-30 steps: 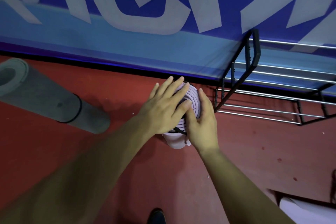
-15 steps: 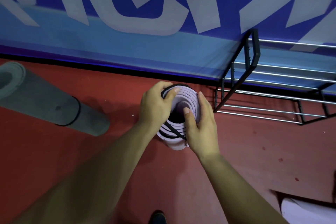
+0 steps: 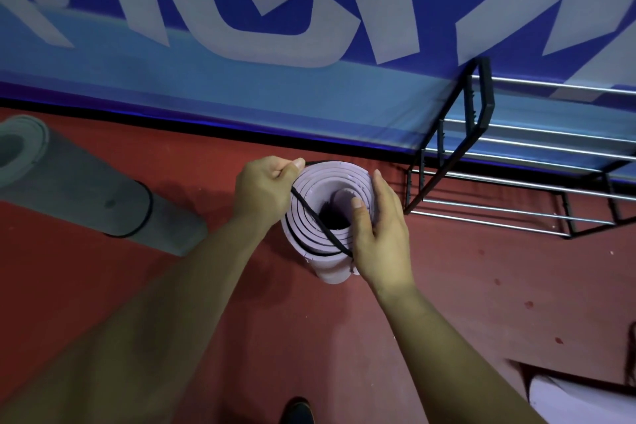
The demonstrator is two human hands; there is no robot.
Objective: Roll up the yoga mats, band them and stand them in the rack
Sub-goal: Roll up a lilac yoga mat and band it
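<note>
Head view: a lilac yoga mat (image 3: 330,179), rolled into a thick foam spiral with a dark hollow core, stands on end on the matte red floor (image 3: 481,286). It is seen from above, so its coiled layers show as concentric rings.

A thin black elastic band (image 3: 320,220) runs taut and straight across the roll's top, from the far-left rim to the near-right rim. Another stretch of it curves round the outside of the near rim.

The left hand (image 3: 265,193) is at the roll's far-left rim. Its fingers are curled, and the thumb and forefinger pinch the band there.

The right hand (image 3: 382,234) clasps the roll's right wall. The thumb is tucked into the core against the inner coils, and the fingers are laid flat down the outside. The band's near end passes under the heel of this hand, and I cannot tell whether it is caught there.

Left of the lilac roll, apart from it, a grey yoga mat (image 3: 86,189) lies on its side on the floor. It is a smooth cylinder girdled by its own black band (image 3: 146,213).

Just right of the roll stands the rack (image 3: 487,93), an angular black frame carrying slim, shiny metal rails. Neither mat is in it.

Behind the roll, a blue banner (image 3: 241,96) with large pale letters meets the floor. At the near right corner a white rounded object (image 3: 578,403) is only partly in view. A dark shoe tip (image 3: 297,411) shows directly below the roll.
</note>
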